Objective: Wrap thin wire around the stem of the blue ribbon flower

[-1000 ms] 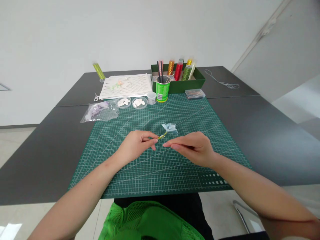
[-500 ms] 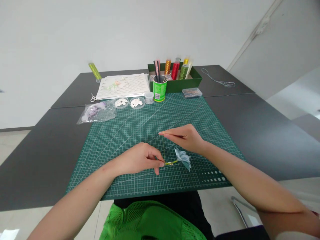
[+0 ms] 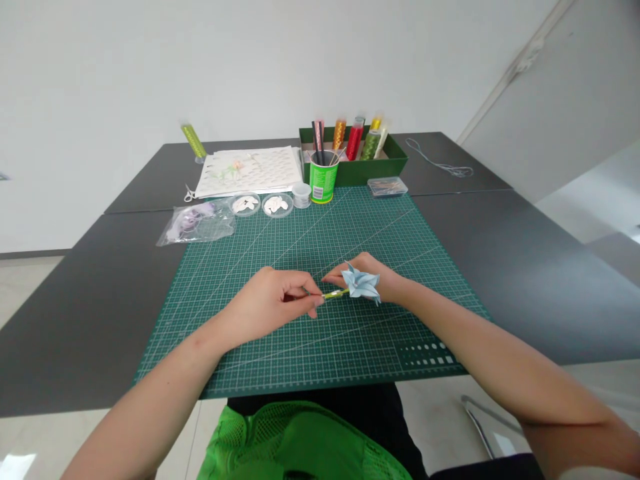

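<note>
A small pale blue paper flower point(image 3: 361, 283) on a short yellow-green stem point(image 3: 334, 293) hangs just above the green cutting mat point(image 3: 280, 253). My left hand point(image 3: 273, 301) pinches the stem's end between thumb and fingers. My right hand point(image 3: 373, 277) sits right behind the bloom, fingers drawn together near the stem, and the flower hides most of them. I cannot make out whether they grip anything.
At the mat's far edge stand a green can of tools point(image 3: 323, 179), a green box of thread spools point(image 3: 360, 163), two small dishes of petals point(image 3: 261, 205), a small clear pot point(image 3: 301, 195), a plastic bag point(image 3: 197, 223), printed sheets point(image 3: 250, 170) and a clear case point(image 3: 387, 187). A cord point(image 3: 440, 160) lies far right.
The flower went from far on the mat to near me, then back up to mid-mat. My right hand swung round the stem and now sits behind the bloom.
</note>
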Available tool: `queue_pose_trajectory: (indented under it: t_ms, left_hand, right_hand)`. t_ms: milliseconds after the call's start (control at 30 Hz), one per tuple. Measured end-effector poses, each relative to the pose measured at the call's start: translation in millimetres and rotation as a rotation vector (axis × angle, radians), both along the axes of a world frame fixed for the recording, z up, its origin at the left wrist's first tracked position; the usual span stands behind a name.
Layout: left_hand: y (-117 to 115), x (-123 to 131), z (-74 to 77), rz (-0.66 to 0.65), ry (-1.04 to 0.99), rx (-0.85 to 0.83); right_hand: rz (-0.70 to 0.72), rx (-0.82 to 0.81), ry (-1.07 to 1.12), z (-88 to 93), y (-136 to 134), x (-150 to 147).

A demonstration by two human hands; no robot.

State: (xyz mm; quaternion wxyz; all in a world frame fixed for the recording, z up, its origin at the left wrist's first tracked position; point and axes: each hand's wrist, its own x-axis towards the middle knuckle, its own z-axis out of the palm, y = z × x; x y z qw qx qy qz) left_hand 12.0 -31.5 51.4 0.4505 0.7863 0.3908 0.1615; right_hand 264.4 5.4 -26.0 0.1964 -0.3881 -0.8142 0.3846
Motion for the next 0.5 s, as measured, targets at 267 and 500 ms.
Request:
queue_pose_trajectory:
  t_ms: [267,500]
  left_hand:
    - [8.4,-7.9,-7.7,0.278,0.018,0.400]
    - [12.6,-6.9,-11.1,0.399,0.032,0.521]
  right_hand:
    - [0.026,0.079,0.011,19.1,-6.2,-5.4]
    - [0.143,0.024,0.096,33.6,-12.8,-6.5]
